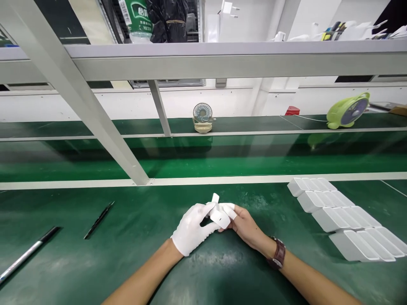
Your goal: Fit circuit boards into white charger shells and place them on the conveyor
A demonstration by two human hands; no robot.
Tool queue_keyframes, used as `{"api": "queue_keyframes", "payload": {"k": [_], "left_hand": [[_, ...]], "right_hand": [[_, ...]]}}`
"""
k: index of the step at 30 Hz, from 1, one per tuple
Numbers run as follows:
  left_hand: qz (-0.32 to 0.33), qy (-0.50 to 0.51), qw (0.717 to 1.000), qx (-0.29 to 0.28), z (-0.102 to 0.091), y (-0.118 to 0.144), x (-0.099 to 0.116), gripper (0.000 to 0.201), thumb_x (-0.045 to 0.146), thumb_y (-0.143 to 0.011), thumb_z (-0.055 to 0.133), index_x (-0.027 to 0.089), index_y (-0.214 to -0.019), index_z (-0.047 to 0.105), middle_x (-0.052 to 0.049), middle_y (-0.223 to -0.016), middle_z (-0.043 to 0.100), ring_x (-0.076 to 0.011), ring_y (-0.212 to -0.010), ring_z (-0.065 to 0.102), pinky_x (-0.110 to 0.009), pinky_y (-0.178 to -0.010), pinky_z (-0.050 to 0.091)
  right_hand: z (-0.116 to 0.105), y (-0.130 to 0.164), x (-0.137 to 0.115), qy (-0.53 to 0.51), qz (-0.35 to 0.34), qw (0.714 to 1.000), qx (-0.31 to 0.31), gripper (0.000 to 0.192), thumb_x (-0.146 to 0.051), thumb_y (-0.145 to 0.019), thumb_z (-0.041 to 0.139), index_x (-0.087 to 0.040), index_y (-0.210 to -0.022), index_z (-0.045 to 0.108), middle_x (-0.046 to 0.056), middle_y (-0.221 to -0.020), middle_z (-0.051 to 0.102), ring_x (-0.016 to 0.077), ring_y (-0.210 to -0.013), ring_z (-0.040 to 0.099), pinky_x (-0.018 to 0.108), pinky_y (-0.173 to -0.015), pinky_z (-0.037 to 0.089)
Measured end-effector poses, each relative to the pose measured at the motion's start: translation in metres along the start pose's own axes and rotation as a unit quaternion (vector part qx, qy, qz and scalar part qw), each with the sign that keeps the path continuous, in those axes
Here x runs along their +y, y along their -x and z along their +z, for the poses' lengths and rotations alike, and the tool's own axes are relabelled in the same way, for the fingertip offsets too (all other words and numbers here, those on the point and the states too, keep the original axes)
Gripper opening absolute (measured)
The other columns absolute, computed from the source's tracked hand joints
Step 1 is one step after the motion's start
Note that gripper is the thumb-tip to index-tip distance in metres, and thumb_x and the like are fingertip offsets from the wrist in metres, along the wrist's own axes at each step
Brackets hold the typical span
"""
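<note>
Both my hands meet over the green bench in front of me, gripping one small white plastic block (220, 216). My left hand (192, 230) wears a white glove and closes on the block from the left. My right hand (244, 224) is bare except for white finger cots and a brown wristwatch (278, 253); it pinches the block from the right. A small white tab (215, 197) sticks up above the block.
Rows of white plastic blocks (343, 222) lie to the right. A black pen (99, 219) and a silver-black rod (27, 254) lie at left. A conveyor belt (222, 163) runs behind, with a small fan (202, 117) and a green fan (348, 111). A slanted metal strut (79, 95) crosses left.
</note>
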State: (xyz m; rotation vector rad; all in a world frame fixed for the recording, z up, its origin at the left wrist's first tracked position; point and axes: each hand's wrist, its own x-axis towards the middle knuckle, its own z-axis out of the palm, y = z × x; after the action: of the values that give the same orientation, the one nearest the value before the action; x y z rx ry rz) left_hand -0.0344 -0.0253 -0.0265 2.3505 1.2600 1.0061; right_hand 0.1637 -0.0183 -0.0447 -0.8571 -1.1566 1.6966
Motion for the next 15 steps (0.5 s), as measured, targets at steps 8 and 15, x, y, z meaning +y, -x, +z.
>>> {"api": "queue_keyframes", "payload": {"k": [8,15], "left_hand": [[-0.008,-0.022,1.000,-0.002,-0.0043,-0.0018,0.0032,0.051,0.033,-0.087,0.070,0.026,-0.136,0.055,-0.001,-0.088,0.064,-0.0171,-0.078,0.061,-0.032,-0.076,0.053],[-0.036,-0.010,0.999,-0.013,-0.0041,-0.0002,0.0005,0.050,0.034,-0.088,0.070,0.027,-0.135,0.056,-0.002,-0.091,0.066,-0.0173,-0.082,0.063,-0.032,-0.080,0.054]], "right_hand": [[0.0011,0.0017,0.0004,-0.036,0.028,0.999,-0.016,0.040,-0.050,-0.096,0.056,-0.017,-0.114,0.068,0.007,-0.084,0.072,0.0198,-0.069,0.069,0.040,-0.070,0.059],[0.0016,0.0021,-0.0003,-0.037,0.036,0.999,-0.018,0.043,-0.052,-0.097,0.054,-0.015,-0.114,0.067,0.008,-0.084,0.072,0.0207,-0.071,0.070,0.038,-0.069,0.058]]}}
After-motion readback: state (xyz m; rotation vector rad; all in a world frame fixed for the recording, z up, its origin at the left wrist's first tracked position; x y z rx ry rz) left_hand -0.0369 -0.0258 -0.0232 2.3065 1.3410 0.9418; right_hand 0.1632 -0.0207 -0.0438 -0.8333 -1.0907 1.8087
